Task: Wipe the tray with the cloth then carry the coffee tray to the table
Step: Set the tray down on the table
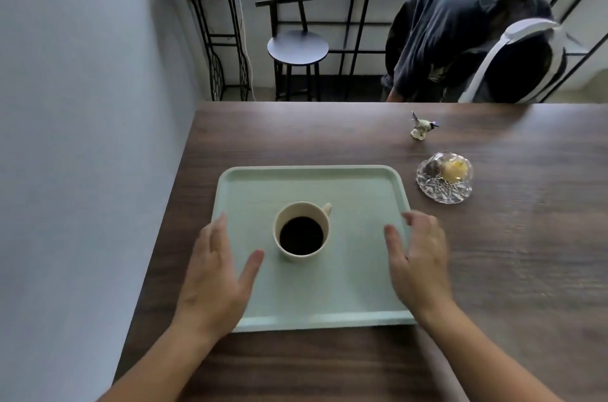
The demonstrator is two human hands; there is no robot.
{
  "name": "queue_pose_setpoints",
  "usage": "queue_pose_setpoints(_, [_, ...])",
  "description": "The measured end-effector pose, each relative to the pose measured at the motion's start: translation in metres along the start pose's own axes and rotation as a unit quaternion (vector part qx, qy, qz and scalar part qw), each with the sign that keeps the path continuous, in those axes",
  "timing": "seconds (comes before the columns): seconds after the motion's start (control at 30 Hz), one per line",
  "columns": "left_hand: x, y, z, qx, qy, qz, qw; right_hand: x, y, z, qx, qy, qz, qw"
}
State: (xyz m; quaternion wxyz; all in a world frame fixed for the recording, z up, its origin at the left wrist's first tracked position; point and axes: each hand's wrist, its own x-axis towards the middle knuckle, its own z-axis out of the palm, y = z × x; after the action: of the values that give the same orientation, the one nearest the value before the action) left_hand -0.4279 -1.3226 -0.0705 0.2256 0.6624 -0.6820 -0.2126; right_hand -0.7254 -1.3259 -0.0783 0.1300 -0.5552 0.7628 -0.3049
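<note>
A pale green rectangular tray lies flat on the dark wooden table, near its left edge. A cream cup filled with black coffee stands in the tray's middle, handle pointing to the far right. My left hand hovers over the tray's left rim, fingers spread, holding nothing. Over the right rim is my right hand, likewise open, its thumb over the tray floor. No cloth is in view.
A cut-glass dish with a yellow item and a small bird figurine sit right of and beyond the tray. A person in a dark shirt bends over behind the table's far edge. A stool, a console table and a wall stand farther off.
</note>
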Motion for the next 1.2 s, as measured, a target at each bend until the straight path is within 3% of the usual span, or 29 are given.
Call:
queue_pose_setpoints(0.07, [-0.006,0.022,0.007,-0.146,-0.058,0.005,0.988,0.010,-0.026,0.003,0.150,-0.108,-0.033,0.982])
queue_pose_setpoints(0.13, [-0.006,0.042,0.022,-0.221,-0.063,-0.008,0.973,0.023,-0.053,0.012,0.212,-0.204,-0.055,0.954])
queue_pose_setpoints(0.37, [0.006,0.066,0.053,-0.263,0.000,-0.045,0.964,0.055,-0.090,0.041,0.260,-0.357,-0.024,0.897])
queue_pose_setpoints(0.47, [0.018,0.059,0.053,-0.262,-0.001,-0.016,0.965,0.052,-0.086,0.037,0.285,-0.342,-0.019,0.895])
queue_pose_setpoints(0.77, [0.064,0.048,0.028,-0.218,-0.202,0.102,0.949,0.010,-0.062,0.036,0.370,-0.205,0.013,0.906])
queue_pose_setpoints(0.97, [0.064,0.049,0.024,-0.212,-0.217,0.100,0.947,0.007,-0.062,0.036,0.378,-0.201,0.012,0.904])
queue_pose_setpoints(1.07, [0.056,0.041,0.022,-0.182,-0.219,0.075,0.956,0.004,-0.052,0.029,0.311,-0.177,-0.023,0.933])
queue_pose_setpoints(1.13, [0.045,0.028,0.017,-0.119,-0.194,0.074,0.971,0.003,-0.031,0.021,0.179,-0.126,-0.093,0.971])
queue_pose_setpoints(1.2, [0.031,0.010,0.010,-0.018,-0.165,0.081,0.983,0.000,-0.005,0.014,0.008,-0.095,-0.146,0.985])
